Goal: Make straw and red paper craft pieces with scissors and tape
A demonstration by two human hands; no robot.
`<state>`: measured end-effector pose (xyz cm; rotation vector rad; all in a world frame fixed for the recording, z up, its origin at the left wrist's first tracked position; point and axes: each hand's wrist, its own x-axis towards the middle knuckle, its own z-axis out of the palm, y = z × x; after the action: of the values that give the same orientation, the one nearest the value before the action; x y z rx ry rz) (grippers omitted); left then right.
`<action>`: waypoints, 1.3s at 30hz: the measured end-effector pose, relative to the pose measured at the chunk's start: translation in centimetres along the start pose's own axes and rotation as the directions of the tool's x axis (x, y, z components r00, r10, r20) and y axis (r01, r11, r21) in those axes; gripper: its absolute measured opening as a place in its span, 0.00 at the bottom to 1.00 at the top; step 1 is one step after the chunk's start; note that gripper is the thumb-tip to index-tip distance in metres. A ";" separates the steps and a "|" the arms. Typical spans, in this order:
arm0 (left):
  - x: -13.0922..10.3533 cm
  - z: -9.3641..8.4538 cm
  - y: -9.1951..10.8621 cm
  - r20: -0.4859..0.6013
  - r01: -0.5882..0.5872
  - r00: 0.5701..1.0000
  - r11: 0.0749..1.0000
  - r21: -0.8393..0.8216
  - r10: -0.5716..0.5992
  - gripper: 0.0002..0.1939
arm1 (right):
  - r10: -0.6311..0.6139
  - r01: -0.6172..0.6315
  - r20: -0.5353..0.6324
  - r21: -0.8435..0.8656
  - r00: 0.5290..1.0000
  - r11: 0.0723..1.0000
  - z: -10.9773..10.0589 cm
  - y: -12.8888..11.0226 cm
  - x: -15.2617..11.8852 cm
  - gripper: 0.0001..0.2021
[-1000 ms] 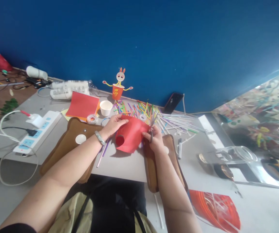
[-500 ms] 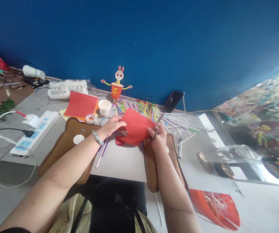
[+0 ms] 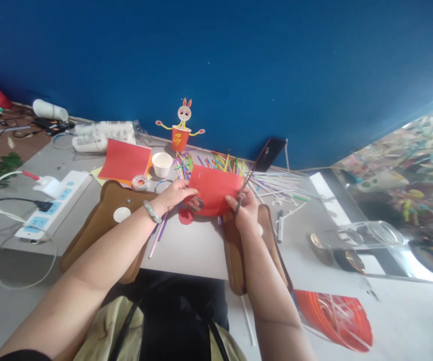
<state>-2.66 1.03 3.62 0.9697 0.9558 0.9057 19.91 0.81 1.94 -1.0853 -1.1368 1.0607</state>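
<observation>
We have the red paper (image 3: 215, 189) up off the gray table (image 3: 186, 250), in the middle of the scene just in front of the heap of straws (image 3: 235, 170). It looks thin and light, and we judge it will flop and crease easily, so it is best held by its edges, close to wherever the blades meet it. Our left hand (image 3: 174, 194) pinches its left edge, fingers curled around the sheet. Our right hand (image 3: 243, 208) is closed around the scissors (image 3: 247, 181) at the paper's right edge, the blades pointing up and away (whether they are biting into the sheet we cannot tell). A small red round piece (image 3: 186, 216) lies on the table just below the sheet.

Outward from there: two brown boards (image 3: 103, 225) lie under our forearms, left and right. A white cup (image 3: 162, 164), a roll of tape (image 3: 140, 182) and a stack of red sheets (image 3: 126, 160) sit to the far left, with a rabbit cup figure (image 3: 181, 131) against the blue wall. A power strip (image 3: 56, 203) with cables lies at the left edge. The straws crowd the far side, close behind the sheet, and could snag it if it swings back.
</observation>
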 end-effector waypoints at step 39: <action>1.4 -0.7 -1.3 -0.299 -0.350 0.893 0.937 0.010 0.337 0.12 | 0.273 -0.112 0.468 -0.342 0.841 0.933 1.8 -1.1 -2.8 0.22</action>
<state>-2.64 2.12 1.84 1.0000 1.0267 1.3973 17.90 -1.96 2.82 -1.2139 -1.6842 1.4227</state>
